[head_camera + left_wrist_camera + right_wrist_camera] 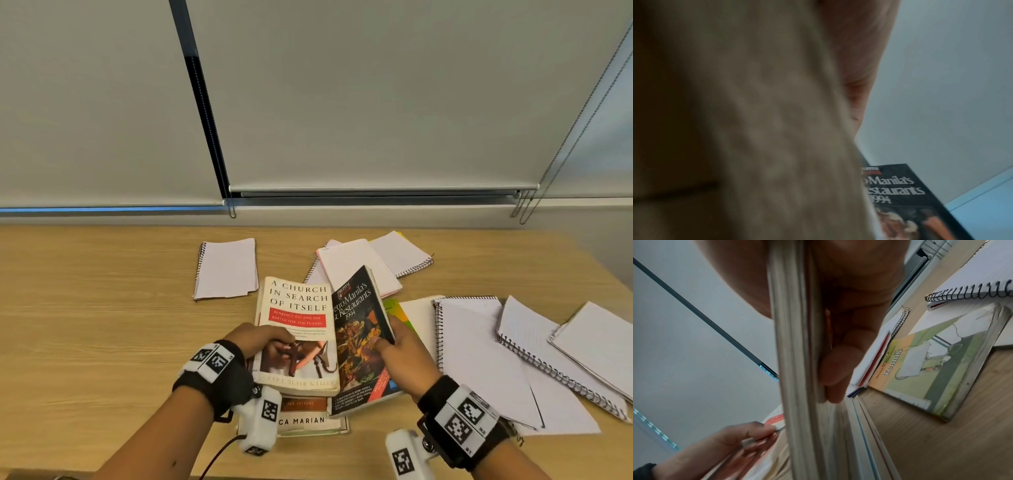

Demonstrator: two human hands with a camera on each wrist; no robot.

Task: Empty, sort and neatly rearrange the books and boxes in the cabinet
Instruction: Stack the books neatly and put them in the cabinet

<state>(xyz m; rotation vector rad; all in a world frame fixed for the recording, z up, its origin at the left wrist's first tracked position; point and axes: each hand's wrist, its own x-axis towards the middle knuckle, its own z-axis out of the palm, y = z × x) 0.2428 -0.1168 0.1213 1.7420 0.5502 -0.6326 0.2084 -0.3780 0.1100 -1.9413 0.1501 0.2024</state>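
Sorting looks midway: spiral notebooks [479, 346] lie scattered on the wooden desk [102, 308], no cabinet in view. The left hand [263, 339] grips a cream paperback [298, 329] atop a small stack; the right hand [404, 349] pinches a tilted black restaurant guide [363, 329].

My forearms are bare, and each wrist wears a black strap [219, 380] topped with white blocks printed with black square codes. A white camera unit [259, 421] hangs off my left strap at 5 o'clock, trailing a thin black cable [219, 455]; another white unit [409, 455] sits off my right strap [442, 397] at 7 o'clock.
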